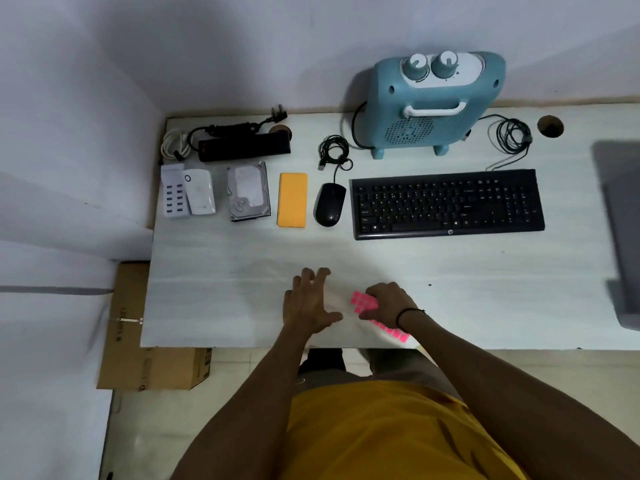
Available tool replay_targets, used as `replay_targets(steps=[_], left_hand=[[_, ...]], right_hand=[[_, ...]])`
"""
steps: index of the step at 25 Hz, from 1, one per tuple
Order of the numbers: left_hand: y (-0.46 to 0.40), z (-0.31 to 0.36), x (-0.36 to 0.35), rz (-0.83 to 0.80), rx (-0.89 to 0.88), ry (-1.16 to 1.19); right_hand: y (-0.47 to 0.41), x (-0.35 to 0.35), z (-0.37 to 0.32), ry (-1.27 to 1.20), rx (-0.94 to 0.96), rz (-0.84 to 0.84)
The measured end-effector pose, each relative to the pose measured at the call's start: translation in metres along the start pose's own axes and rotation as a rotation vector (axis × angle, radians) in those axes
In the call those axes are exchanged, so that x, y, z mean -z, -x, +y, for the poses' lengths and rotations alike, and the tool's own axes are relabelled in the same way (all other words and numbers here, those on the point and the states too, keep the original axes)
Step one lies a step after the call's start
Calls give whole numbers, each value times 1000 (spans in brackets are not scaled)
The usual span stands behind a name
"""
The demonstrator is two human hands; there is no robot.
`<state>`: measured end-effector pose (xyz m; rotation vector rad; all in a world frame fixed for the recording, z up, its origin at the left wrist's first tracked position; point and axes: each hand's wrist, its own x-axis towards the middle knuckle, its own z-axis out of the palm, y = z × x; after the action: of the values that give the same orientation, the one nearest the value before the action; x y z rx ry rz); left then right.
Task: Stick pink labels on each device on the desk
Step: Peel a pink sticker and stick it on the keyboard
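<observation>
Pink square labels (363,301) on a white backing sheet are lying at the white desk's (242,271) near edge, left hand (308,303) pressing flat with fingers spread, right hand (389,303) pinching one; a hurried peel is risking tearing.

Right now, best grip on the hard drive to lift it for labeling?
Pinch the hard drive across its two long side edges, coming from above. It lies flat, label side up, narrow enough to span, with bare desk between it and the white charger and yellow pad. Probably avoid the top face.
</observation>
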<state>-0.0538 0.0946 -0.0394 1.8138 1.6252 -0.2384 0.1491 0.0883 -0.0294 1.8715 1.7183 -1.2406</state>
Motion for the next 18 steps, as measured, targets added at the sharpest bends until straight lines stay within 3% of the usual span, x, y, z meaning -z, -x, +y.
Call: replay_targets(steps=[4, 7, 13, 18], left_hand=[[6, 18, 12, 174, 332, 727], [13, 51, 26, 8, 428, 1144], [11, 124, 66, 240, 237, 1337], [4, 150, 87, 324, 124, 1332]], right_hand=[[9, 32, -7, -447, 31, 119], [18, 59, -17, -561, 129, 141], [35, 117, -7, -579, 270, 279], [45, 145, 2, -390, 340, 738]])
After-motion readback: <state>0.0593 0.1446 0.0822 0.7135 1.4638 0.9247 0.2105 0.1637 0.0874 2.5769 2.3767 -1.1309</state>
